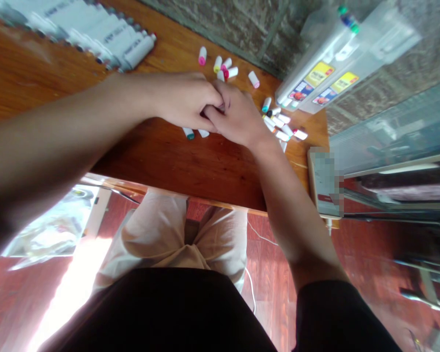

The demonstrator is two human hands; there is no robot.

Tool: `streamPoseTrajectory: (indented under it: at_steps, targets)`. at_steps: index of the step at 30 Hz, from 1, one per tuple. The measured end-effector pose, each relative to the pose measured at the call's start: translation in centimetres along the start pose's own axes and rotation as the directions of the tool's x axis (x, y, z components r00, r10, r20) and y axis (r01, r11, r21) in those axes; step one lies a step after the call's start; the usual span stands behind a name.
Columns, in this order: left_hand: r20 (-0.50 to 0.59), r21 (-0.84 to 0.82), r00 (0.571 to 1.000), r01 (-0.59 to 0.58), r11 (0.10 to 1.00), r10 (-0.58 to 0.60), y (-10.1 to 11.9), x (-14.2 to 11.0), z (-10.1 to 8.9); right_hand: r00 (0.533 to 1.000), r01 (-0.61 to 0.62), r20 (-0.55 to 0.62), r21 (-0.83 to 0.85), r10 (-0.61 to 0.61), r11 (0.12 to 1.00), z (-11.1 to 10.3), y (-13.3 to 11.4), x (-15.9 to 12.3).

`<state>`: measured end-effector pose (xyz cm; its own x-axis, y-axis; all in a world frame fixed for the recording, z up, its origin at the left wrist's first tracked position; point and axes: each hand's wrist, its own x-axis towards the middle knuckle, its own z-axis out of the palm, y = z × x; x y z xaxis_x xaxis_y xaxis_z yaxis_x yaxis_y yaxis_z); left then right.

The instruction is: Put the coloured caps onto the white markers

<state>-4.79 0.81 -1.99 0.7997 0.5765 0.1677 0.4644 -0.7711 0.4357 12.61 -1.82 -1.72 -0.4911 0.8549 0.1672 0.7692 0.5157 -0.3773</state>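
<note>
My left hand (188, 100) and my right hand (238, 115) meet above the wooden table, fingers curled and pressed against each other. Anything between them is hidden by the fingers. Just beyond the hands lie several white marker caps with coloured ends, among them a pink one (202, 55) and a yellow one (217, 64). A teal-ended cap (188, 133) shows on the near side of my left hand. To the right of my right wrist is a loose cluster of caps, including a red-ended one (299, 134).
A long row of white markers (106, 36) lies side by side at the table's upper left. Clear plastic cases (315, 73) stand against the brick wall (238, 24) at right. A pale device (320, 181) sits at the right edge of the wooden table (190, 166).
</note>
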Motion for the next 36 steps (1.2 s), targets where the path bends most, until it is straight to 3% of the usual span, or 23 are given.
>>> streamPoseTrajectory:
  at_steps: [10,26,31,36]
  targets:
    - [0.016,0.056,0.999,-0.031,0.998,0.030,0.16,0.03,-0.10,1.000,0.016,-0.002,0.012,-0.016,1.000,0.31,0.39,0.16]
    - [0.012,-0.114,1.000,-0.021,0.993,0.023,0.10,0.15,-0.01,1.000,0.006,0.010,0.001,-0.006,1.000,0.14,0.20,0.11]
    - [0.023,-0.030,1.000,0.019,0.999,-0.018,-0.08,0.05,0.10,1.000,-0.001,0.004,0.020,0.001,1.000,0.10,0.13,0.03]
    - [0.095,0.171,0.995,0.003,0.985,-0.020,0.81,-0.15,-0.55,1.000,0.022,-0.004,0.029,-0.022,0.999,0.24,0.48,0.15]
